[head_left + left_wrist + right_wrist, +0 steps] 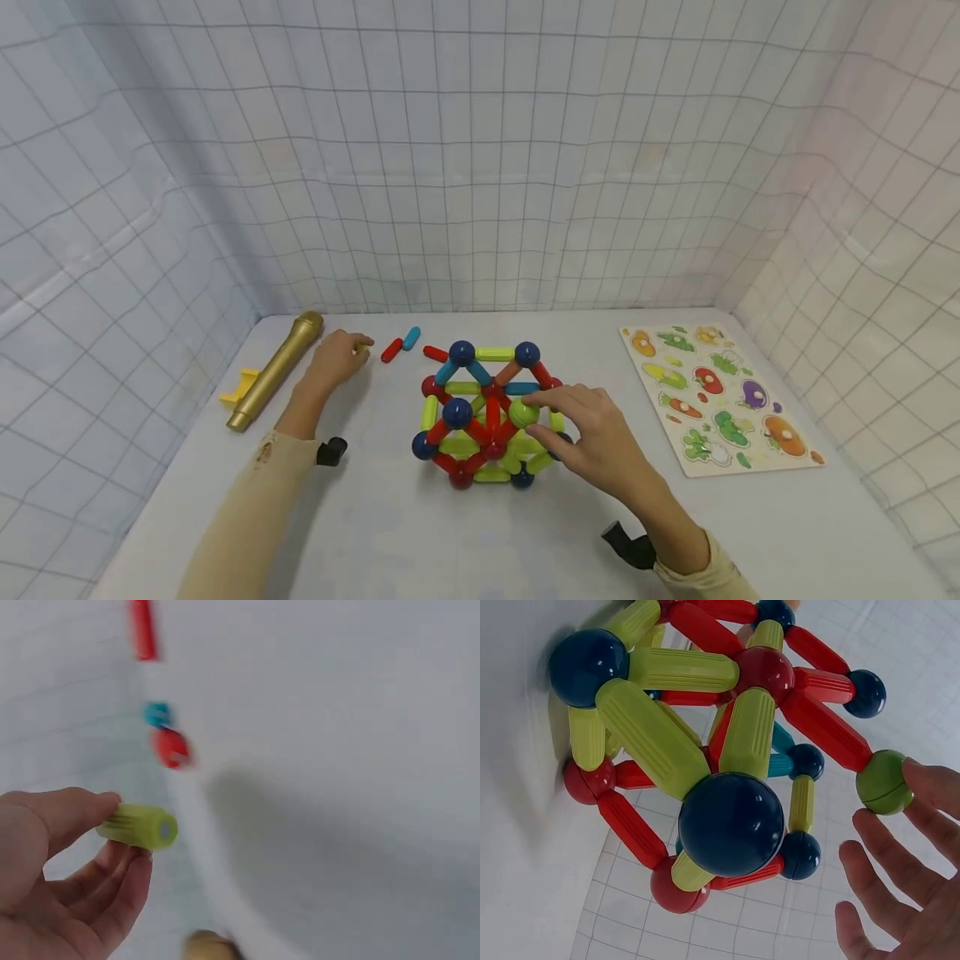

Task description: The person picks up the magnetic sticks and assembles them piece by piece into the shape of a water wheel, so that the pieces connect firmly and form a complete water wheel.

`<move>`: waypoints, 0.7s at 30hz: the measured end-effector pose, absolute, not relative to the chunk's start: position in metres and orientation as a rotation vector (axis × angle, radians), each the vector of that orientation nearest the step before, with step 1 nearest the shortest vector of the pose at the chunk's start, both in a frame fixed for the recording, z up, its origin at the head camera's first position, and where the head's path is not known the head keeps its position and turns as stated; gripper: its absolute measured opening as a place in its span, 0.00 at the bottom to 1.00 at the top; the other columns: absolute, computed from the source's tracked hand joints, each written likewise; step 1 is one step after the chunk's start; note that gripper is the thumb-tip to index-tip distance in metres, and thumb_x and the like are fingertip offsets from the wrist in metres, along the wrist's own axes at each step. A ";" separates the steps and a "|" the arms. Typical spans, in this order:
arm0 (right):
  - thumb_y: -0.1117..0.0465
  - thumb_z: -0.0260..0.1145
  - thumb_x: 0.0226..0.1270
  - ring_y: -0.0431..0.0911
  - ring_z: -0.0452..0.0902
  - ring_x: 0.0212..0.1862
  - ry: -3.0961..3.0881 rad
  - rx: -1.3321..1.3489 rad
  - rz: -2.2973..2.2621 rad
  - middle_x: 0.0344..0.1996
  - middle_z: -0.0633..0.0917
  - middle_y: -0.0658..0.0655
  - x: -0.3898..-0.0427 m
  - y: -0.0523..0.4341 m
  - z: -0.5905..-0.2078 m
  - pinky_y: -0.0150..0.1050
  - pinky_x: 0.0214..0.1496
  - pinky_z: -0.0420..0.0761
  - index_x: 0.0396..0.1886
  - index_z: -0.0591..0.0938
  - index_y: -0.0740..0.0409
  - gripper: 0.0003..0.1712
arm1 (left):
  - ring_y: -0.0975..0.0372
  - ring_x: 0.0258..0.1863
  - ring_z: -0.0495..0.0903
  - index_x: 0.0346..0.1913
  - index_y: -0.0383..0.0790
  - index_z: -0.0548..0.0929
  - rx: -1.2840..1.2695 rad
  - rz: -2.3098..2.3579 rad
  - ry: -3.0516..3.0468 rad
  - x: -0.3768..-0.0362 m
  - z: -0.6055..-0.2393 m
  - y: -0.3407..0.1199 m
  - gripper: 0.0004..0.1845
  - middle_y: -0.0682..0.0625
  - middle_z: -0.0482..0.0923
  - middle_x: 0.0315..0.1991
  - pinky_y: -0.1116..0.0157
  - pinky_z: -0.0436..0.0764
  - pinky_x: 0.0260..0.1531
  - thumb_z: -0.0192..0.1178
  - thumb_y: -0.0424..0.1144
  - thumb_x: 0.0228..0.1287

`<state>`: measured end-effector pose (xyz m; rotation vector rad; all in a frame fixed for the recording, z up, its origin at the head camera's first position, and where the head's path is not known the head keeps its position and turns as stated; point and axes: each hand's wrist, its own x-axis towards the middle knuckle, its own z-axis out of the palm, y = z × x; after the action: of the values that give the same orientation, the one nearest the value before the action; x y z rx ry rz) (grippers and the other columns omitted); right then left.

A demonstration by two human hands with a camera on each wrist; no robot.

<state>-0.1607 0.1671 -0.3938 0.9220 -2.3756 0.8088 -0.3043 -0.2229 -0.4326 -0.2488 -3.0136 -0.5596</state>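
A frame of magnetic rods and balls (pixel 480 417) in red, green and blue stands mid-table. My right hand (pixel 546 417) reaches in from its right side. The thumb and a fingertip (pixel 922 776) pinch a green ball (pixel 883 782) that sits on the end of a red rod; the other fingers are spread. Far left, my left hand (pixel 341 354) hovers near the loose rods. It pinches a short green rod (pixel 139 826) between thumb and fingers. The left wrist view is blurred.
Beyond the left hand lie a loose red rod (pixel 391 350), a blue rod (pixel 411 337) and another red rod (pixel 435 353). A gold toy microphone (pixel 276 379) on a yellow stand (pixel 238 387) lies at the left. A vegetable puzzle board (pixel 716 396) lies at the right. Gridded cloth walls surround the table.
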 end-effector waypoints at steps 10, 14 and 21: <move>0.54 0.74 0.57 0.40 0.80 0.44 -2.395 0.903 0.824 0.45 0.87 0.42 -0.162 0.169 -0.392 0.39 0.47 0.74 0.51 0.83 0.46 0.21 | 0.58 0.38 0.81 0.41 0.42 0.84 -0.426 -1.033 -2.519 -0.213 -0.360 -0.159 0.12 0.49 0.87 0.37 0.61 0.79 0.41 0.69 0.46 0.59; 0.54 0.74 0.57 0.40 0.80 0.44 -2.416 0.894 0.849 0.46 0.87 0.42 -0.161 0.168 -0.393 0.39 0.48 0.74 0.52 0.83 0.45 0.21 | 0.63 0.37 0.80 0.36 0.45 0.85 -0.675 -1.025 -2.452 -0.183 -0.359 -0.129 0.10 0.57 0.86 0.33 0.64 0.79 0.41 0.73 0.43 0.53; 0.53 0.73 0.58 0.39 0.80 0.43 -2.413 0.905 0.846 0.46 0.87 0.42 -0.160 0.167 -0.395 0.39 0.48 0.74 0.52 0.83 0.46 0.21 | 0.65 0.37 0.79 0.33 0.49 0.84 -0.880 -0.860 -2.487 -0.171 -0.358 -0.103 0.10 0.61 0.84 0.30 0.59 0.75 0.45 0.75 0.44 0.50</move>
<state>-0.1603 0.1669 -0.3949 0.9052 -2.4130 0.8461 -0.1709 -0.1026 -0.3585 -0.8803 -2.4870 -0.8600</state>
